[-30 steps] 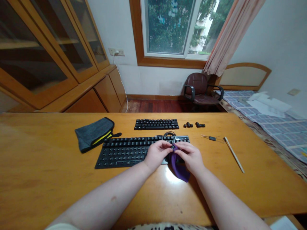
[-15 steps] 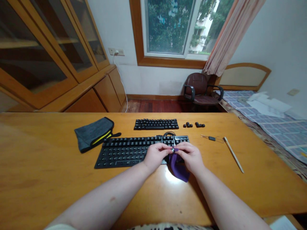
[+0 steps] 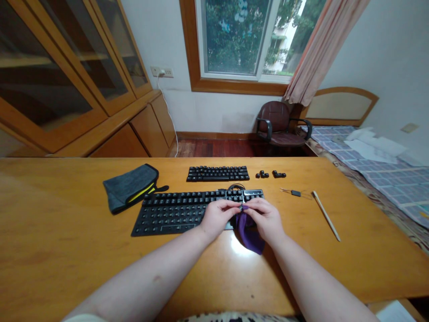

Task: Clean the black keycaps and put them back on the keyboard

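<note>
Over the right part of a black keyboard (image 3: 174, 214), my two hands meet fingertip to fingertip. My left hand (image 3: 216, 219) is closed in a pinch on a small piece, mostly hidden by the fingers and too small to name surely. With thumb and fingers pressed together, my right hand (image 3: 267, 220) grips a purple cloth (image 3: 251, 239), a fold of it against that small piece. The rest of the cloth hangs down over the keyboard's front edge to the table. Many of the keyboard's switches show without caps.
Behind the keyboard lie a block of black keycaps (image 3: 217, 174) and several loose keycaps (image 3: 278, 174). To the right are a wire keycap puller (image 3: 296, 193) and a pale thin stick (image 3: 325, 215). A folded grey cloth (image 3: 129, 188) lies left on the wooden table (image 3: 67, 232).
My fingertips have shifted slightly around the small piece, and the cloth now covers more of it. The hands otherwise stay in the same place.
</note>
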Demonstrator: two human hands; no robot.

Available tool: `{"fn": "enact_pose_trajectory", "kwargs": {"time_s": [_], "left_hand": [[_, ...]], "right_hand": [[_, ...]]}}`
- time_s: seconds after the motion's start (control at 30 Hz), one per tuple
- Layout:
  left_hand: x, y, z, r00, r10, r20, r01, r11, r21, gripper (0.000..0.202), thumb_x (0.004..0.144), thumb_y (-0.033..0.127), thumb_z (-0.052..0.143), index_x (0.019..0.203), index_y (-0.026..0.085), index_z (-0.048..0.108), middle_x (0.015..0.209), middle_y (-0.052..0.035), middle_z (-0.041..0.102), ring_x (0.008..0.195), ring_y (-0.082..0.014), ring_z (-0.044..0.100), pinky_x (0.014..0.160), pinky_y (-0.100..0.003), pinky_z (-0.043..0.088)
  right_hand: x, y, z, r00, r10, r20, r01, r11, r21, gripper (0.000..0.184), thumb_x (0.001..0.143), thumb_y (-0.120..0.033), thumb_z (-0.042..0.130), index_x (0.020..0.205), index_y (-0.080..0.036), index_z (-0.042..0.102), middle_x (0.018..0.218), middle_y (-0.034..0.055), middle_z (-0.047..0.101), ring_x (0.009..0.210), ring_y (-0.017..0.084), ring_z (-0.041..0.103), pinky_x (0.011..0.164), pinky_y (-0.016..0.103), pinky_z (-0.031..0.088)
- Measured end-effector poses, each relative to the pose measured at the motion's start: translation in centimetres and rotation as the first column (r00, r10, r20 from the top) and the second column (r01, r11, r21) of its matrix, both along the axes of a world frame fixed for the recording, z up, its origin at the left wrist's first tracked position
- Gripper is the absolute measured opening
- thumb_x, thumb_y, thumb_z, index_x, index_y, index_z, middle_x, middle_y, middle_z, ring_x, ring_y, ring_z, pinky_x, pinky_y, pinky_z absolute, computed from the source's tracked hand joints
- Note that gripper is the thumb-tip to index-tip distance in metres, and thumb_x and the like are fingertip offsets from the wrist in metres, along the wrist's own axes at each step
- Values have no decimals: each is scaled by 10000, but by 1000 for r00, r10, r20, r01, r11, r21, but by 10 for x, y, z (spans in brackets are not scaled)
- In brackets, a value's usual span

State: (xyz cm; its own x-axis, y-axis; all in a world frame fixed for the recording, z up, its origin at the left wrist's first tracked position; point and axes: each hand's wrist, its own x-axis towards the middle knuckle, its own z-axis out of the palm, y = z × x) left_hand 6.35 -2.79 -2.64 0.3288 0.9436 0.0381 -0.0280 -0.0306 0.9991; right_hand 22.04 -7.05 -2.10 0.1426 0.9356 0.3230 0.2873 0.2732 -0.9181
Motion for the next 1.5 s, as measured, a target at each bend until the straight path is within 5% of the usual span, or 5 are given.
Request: {"fn": "enact_pose_trajectory", "kwargs": {"time_s": [0.27,0.47,0.67,1.33,1.5], "left_hand": [[0,-3,-3,982,154,-111,-110,938,328,116,666,159,693,778,181,713,778,-38,712,722,-162,664,720,-288,554],[-5,-3,-3,978,156,-136,-32,761,648,106,735,164,638,808,201,706,819,-47,713,764,-153,662,735,-292,555],[-8,-2,-4,977,120,-175,57,645,762,139,772,150,594,847,202,698,812,-48,715,770,-147,662,714,-281,556],[-7,-1,-3,981,61,-186,83,729,679,160,768,123,586,825,206,711,808,-46,720,776,-153,665,737,-295,554],[-5,0,-3,985,57,-164,50,811,583,130,732,151,638,818,213,714,827,-47,716,758,-154,661,741,-295,550]], "right_hand": [[0,-1,0,999,31,40,-29,999,-35,193,804,-257,563,936,-255,704,917,57,674,873,179,612,827,345,473],[-2,-2,0,999,-12,37,16,996,-92,182,717,-260,653,889,-257,715,907,53,694,859,194,629,825,357,485],[-3,1,-3,996,-36,-85,15,973,-232,183,593,-266,741,762,-201,718,783,48,698,743,195,642,704,329,517],[-2,3,-5,951,-41,-308,-68,940,-336,173,533,-245,771,654,-180,665,704,11,668,650,138,591,644,262,460],[-1,2,-3,956,-56,-288,-55,930,-363,168,607,-298,720,722,-179,693,716,34,688,660,156,593,654,283,456]]}}
